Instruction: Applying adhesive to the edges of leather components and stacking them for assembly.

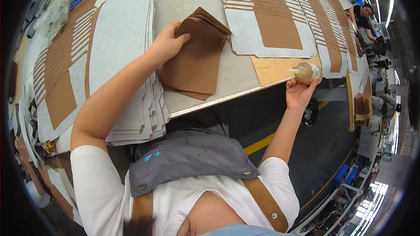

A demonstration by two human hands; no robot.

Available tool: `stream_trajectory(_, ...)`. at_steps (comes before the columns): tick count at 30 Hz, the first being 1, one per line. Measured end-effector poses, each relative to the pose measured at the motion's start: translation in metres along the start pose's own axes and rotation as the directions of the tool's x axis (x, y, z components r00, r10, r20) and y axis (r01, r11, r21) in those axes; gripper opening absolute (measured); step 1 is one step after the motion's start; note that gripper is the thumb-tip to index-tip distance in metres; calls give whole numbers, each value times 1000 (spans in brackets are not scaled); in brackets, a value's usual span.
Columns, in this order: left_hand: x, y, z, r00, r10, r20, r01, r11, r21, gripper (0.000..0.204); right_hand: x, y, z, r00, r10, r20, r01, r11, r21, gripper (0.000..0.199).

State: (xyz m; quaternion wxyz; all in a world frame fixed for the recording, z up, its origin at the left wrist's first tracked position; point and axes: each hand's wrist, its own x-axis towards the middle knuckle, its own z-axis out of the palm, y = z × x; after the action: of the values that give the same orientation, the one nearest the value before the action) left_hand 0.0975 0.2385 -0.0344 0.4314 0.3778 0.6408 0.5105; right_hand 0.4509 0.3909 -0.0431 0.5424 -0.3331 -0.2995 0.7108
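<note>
My left hand (168,41) grips a stack of brown leather-like sheets (192,65) by its upper left edge, thumb on top. The sheets stand tilted over the grey table mat (238,76), their lower ends close to the table's front edge. Off to the right, my right hand (299,91) is closed around a small squeeze bottle (307,73) with a pale nozzle pointing left. The bottle looks smeared with a tan substance and is held just beyond the table's front edge.
Beside my left arm lies a thick pile of white-backed sheets (120,39). Overlapping rows of brown and white pieces (275,26) cover the far right of the table, with another row (61,87) at the far left. A tan board (271,70) lies near the front edge. A person (365,17) is in the right background.
</note>
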Motion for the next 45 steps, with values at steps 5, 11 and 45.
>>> stream_trajectory(5,-8,7,-3,950,-308,-58,312,947,78,63,2,4,1,998,40,48,-40,999,-8,67)
stream_trajectory(11,-54,4,2,961,-278,-2,278,959,57,77,5,9,3,998,33,53,-31,998,-51,65)
stream_trajectory(45,-132,-8,8,892,256,371,-448,411,794,39,43,115,209,810,103,577,145,919,-367,43)
